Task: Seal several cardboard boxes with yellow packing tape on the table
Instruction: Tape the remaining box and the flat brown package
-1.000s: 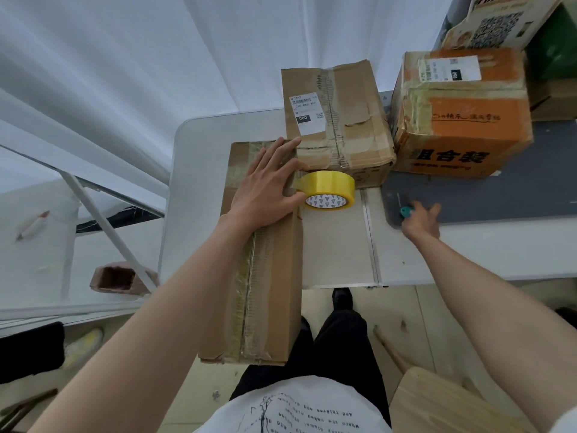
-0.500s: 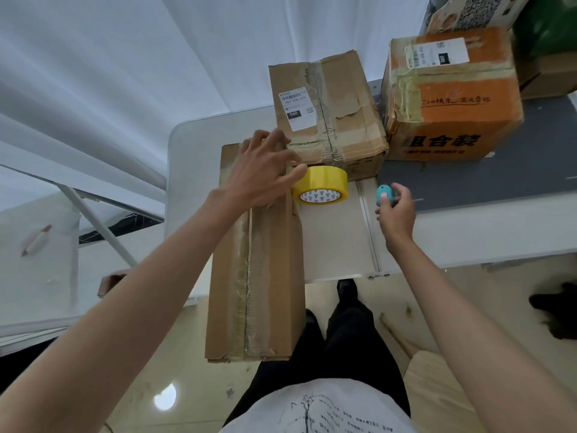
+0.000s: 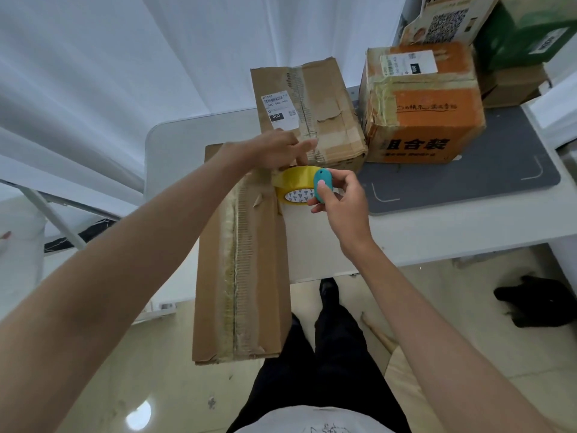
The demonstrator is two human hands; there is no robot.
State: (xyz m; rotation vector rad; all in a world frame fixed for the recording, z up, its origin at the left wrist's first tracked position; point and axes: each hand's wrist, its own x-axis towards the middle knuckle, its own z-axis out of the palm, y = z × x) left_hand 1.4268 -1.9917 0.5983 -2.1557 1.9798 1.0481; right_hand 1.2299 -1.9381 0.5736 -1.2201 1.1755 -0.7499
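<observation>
Head camera looks down over both bare arms to a white tabletop. A long cardboard box lies lengthwise with its near end hanging past the tabletop edge; a taped seam runs along its top. At its far end the left hand reaches over the box's corner, fingers pointing down onto the roll of yellow packing tape, which lies just beside the box on the right. Whether that grip pinches the tape end or only touches the roll, I cannot tell. The right hand holds a small teal cutter upright in front of the roll, thumb and fingers clamped round it.

Behind the roll sits a second brown box with a white label on top, and right of it an orange box with its near end on a grey mat. More boxes are stacked in the far right corner. White curtain hangs behind the tabletop.
</observation>
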